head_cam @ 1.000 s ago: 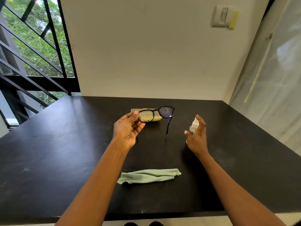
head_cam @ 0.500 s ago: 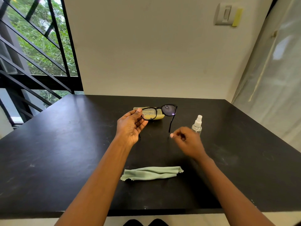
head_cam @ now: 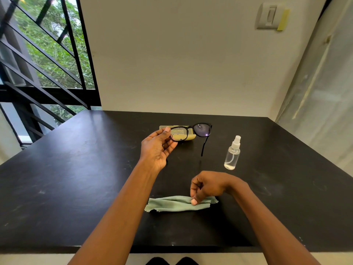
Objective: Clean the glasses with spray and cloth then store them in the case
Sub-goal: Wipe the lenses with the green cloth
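Observation:
My left hand (head_cam: 157, 148) holds the black-framed glasses (head_cam: 193, 131) up by their left lens rim; droplets dot the right lens and one temple hangs down. Behind them the yellow-green case (head_cam: 191, 137) lies on the table, mostly hidden by the glasses. A small clear spray bottle (head_cam: 232, 153) stands upright to the right, free of any hand. My right hand (head_cam: 207, 185) is down on the pale green cloth (head_cam: 175, 203) near the front of the table, thumb and fingertips pinching its right part. The cloth lies bunched lengthwise.
The black table (head_cam: 76, 178) meets a cream wall at the back and a pale curtain or panel (head_cam: 324, 104) at the right. A window with black bars (head_cam: 42, 60) is at the left. The table's front edge runs just below my forearms.
My right hand let go of the spray bottle, which now stands on the table, and moved back and down onto the cloth. The left hand has kept the glasses raised.

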Motion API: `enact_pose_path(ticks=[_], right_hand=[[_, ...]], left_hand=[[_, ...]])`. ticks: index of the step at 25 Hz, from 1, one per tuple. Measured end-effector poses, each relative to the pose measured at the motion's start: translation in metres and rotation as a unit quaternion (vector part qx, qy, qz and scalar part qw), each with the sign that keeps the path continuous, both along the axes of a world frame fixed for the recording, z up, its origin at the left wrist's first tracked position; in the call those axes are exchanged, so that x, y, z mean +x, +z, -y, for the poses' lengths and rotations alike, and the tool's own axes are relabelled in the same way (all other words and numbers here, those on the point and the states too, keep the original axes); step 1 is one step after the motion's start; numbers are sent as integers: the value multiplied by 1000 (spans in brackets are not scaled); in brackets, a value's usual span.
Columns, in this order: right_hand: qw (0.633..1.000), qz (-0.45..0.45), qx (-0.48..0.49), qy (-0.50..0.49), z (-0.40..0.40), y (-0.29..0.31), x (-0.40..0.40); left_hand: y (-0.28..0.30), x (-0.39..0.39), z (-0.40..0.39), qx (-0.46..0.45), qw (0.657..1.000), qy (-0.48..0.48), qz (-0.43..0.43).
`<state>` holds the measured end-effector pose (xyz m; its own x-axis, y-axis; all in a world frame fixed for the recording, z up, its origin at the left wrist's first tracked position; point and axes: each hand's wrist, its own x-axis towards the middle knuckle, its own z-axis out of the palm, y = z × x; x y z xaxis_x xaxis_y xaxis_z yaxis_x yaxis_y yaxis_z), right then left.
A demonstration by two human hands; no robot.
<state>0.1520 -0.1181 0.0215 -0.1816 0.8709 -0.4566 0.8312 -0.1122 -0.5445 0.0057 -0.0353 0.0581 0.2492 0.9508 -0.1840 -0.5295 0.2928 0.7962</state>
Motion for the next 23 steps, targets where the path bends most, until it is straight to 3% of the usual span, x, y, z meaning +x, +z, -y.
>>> enact_pose_path(ticks=[3,5,9,12,17,23], right_hand=[[1000,-25,13,-10,0,1,1],[991,-108,40,-67,0,0,7],[909,-316,169,-215,0,6,17],[847,-368,270,-271,-2,25,15],[807,-350,395,-265,-10,52,0],[797,-184,527,-229,-26,51,-22]], left_hand=[[-1,0,0,1,1000,0,1],[-1,0,0,4,1000,0,1],[1,-1,-1,10,1000,0,3],[1,1,0,12,1000,-4,2],[1,4,1,15,1000,-5,3],[-3,5,4,26,1000,-10,7]])
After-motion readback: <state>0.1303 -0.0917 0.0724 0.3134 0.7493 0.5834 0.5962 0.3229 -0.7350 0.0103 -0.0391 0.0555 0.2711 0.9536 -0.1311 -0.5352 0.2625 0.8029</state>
